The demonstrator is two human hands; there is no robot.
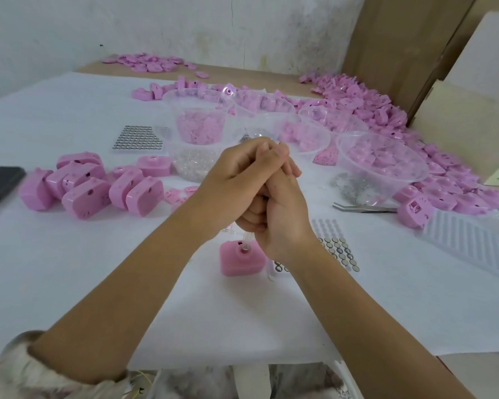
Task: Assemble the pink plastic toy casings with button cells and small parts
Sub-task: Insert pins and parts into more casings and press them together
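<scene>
Clasping the left grip and the right grip together, fingers curled tight and stacked one over the other, apparently round a clear rod; not being able to tell the exact contact, with most of the rod hidden inside the clasp. Pointing the rod's lower end into the hole on top of the pink casing, standing on the white surface directly below the clasp, near the front edge. Probably pressing a small part home inside the shell. Running the risk of tipping or skidding the casing across the smooth sheet, through pushing off-axis with nothing bracing the shell itself. Also risking a slip of the rod out of the hole and onto the button cells lying just beside the casing on the right, scattering them out of their rows. Risking a bent or snapped rod by leaning in with both arms at once, or a cracked shell by forcing a crookedly seated part. Possibly missing any misalignment, with the clasp partly blocking the view of the hole from above. Leaving the tweezers, the clear bowls of parts and the finished casings on the left well apart from the press, so hardly endangering those.
</scene>
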